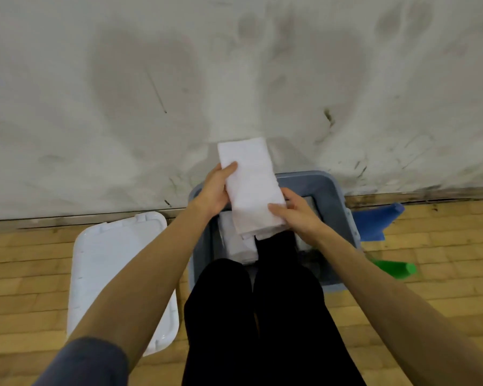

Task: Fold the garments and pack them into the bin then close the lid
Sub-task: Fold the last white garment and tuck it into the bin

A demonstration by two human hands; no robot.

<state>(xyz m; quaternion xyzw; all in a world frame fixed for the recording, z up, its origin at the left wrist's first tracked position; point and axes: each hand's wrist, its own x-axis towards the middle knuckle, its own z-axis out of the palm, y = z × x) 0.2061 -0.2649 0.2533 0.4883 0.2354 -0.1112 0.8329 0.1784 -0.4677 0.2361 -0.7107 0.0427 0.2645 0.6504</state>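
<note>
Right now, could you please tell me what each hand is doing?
Left hand: holding the folded white garment.
Right hand: holding the same garment.

At frame centre we hold a folded white garment point(251, 188) above the open grey-blue bin point(336, 190), our left hand point(214, 190) gripping its left edge, our right hand point(297, 214) pinching its lower right corner. The white lid point(115, 274) lies on the floor at lower left.
</note>
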